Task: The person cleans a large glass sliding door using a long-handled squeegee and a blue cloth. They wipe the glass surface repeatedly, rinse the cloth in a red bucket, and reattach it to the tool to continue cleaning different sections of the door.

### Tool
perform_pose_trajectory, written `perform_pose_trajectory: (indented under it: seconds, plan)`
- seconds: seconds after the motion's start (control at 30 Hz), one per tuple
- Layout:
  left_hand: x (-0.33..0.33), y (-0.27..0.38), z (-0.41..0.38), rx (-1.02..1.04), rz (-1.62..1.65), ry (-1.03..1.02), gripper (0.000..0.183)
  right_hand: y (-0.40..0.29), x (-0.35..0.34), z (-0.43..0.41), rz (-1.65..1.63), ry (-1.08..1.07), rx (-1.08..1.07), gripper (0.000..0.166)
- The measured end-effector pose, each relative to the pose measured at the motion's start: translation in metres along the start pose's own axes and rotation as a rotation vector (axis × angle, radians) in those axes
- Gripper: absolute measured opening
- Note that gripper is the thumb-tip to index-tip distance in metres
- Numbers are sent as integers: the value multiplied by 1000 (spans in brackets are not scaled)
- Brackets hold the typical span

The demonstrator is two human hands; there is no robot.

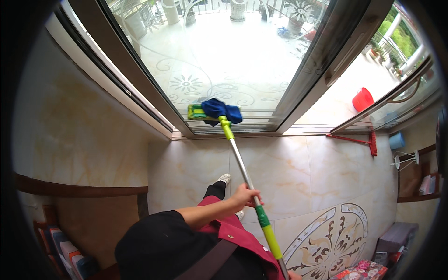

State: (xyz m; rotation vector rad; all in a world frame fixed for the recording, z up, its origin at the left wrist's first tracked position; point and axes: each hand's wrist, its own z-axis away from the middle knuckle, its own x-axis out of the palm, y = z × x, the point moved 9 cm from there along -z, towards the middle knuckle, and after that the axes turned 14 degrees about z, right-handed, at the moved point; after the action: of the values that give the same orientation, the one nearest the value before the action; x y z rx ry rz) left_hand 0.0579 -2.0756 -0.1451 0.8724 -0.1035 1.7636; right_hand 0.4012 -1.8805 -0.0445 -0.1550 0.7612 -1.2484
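Observation:
My left hand [246, 196] is closed around the silver section of a telescopic pole [240, 159] with green and yellow grips. At the bottom edge of the picture my right hand [294, 275], mostly cut off, grips the pole's lower end. The pole's yellow-green joint carries a flat green-and-yellow cleaning head [196, 112]. A blue cloth [218, 109] is draped over this head, bunched and hanging at both sides. Head and cloth lie against the lower part of a sliding door's glass pane [241, 70], which bears etched flowers and scrolls.
Right of the pane, the doorway opens onto a balcony with a red bucket [363, 99]. A red broom [372, 143] lies by the sill, near a blue bin [397, 140] and a small white stand [406, 159]. A wooden-edged wall niche [94, 217] is at left.

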Motion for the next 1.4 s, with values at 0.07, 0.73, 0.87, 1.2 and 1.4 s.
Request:
perform_pose_trajectory:
  seconds: [0.07, 0.73, 0.87, 1.2, 1.4]
  plan:
    - [38, -10, 5, -35, -4, -94, 24, -30, -21, 27, 266, -34, 44, 29]
    - [56, -91, -188, -421, 75, -107, 8, -115, -43, -17, 445, 249, 5, 23]
    - [147, -85, -126, -378, 8, -205, 5, -61, -84, 27, 489, 357, 116, 24]
    - [183, -67, 18, -257, -43, -521, 13, 35, -101, 78, 728, 301, 194, 43]
    - [142, -51, 51, -143, -96, -546, 14, 147, -49, -27, 902, 359, 32, 34]
